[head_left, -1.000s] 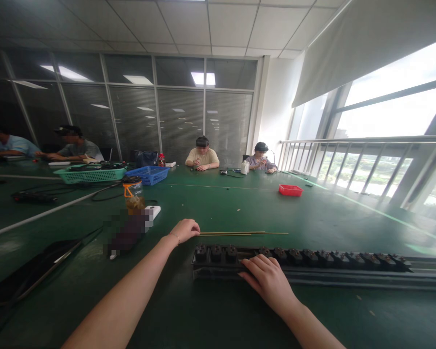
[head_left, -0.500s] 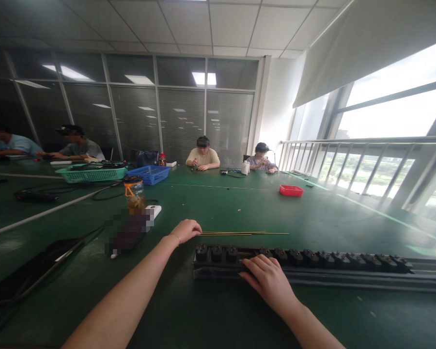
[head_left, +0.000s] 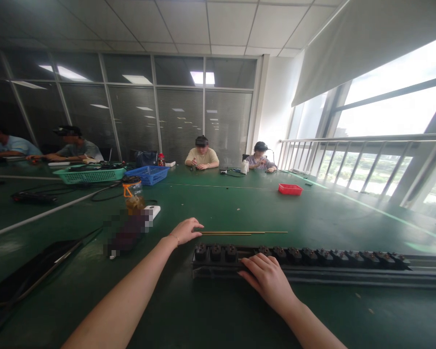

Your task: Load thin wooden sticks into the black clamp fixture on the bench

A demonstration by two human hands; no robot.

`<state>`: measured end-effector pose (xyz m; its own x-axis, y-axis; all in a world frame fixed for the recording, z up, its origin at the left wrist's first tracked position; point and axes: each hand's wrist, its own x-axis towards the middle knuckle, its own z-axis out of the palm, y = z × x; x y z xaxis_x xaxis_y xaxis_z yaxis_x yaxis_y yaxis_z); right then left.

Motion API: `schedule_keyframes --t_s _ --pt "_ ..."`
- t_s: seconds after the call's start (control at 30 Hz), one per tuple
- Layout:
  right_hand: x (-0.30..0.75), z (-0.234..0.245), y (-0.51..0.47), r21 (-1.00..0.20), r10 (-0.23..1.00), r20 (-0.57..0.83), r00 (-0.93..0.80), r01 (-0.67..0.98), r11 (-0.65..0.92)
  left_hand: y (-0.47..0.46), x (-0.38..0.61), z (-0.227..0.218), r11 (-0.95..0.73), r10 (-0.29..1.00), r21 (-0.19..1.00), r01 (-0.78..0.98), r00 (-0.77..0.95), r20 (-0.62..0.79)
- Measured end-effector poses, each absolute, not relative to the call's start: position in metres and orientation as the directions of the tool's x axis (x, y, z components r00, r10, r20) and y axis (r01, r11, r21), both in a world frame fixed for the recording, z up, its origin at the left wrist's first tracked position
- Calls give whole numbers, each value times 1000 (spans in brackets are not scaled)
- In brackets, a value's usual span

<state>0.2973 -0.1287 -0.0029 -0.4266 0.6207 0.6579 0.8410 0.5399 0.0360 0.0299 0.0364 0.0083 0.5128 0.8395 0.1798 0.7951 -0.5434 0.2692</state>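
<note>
Thin brass-coloured rods [head_left: 245, 233] lie side by side on the green table. My left hand [head_left: 184, 231] is at their left end, with thumb and forefinger parted and nothing visibly held. In front of them runs a long black rail [head_left: 218, 272] bearing a row of black, blocky pieces [head_left: 325, 257] with small metal-looking tips. A gap in that row shows just left of my right hand [head_left: 267, 276]. That hand's fingers curl over the rail's top while the thumb presses its near side; whatever lies beneath the fingers is hidden.
To the left are a jar with an orange strap [head_left: 133, 196], a blurred dark object and a flat black item [head_left: 29, 271]. Farther back stand a green basket [head_left: 90, 175], a blue basket [head_left: 148, 175] and a red tray [head_left: 289, 189]. Several people sit around the table.
My left thumb and forefinger have parted from their pinch at the rods' end. My right hand stays in place on the rail. The view has shifted slightly.
</note>
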Motion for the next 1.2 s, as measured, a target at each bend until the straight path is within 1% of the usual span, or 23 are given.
schedule_keyframes --t_s 0.27,0.37,0.43,0.6,0.7,0.83,0.93,1.03,1.2 --pt "297 -2 -129 14 632 649 -424 837 547 35 32 5 -556 827 189 809 518 217" --pt "297 -3 -130 8 639 643 -422 838 546 29 32 5 -517 846 163 840 473 247" --pt "298 -3 -130 8 640 642 -422 839 545 24 30 4 -455 873 142 879 409 266" --pt "300 -3 -129 16 640 639 -427 839 544 6 25 5 -193 951 51 980 174 255" --pt "299 -3 -129 21 639 639 -428 840 542 -4 25 7 -119 971 50 992 106 214" --pt "298 -2 -131 17 646 631 -429 841 541 -10 29 5 -106 981 73 992 92 173" --pt "298 -2 -132 16 648 629 -430 840 542 -11 32 1 -132 977 73 989 117 178" --pt "298 -1 -132 32 644 630 -434 843 537 -10 34 0 -158 971 58 986 144 193" --pt "297 0 -133 80 629 640 -441 853 516 -4 36 2 -155 965 20 988 147 217"
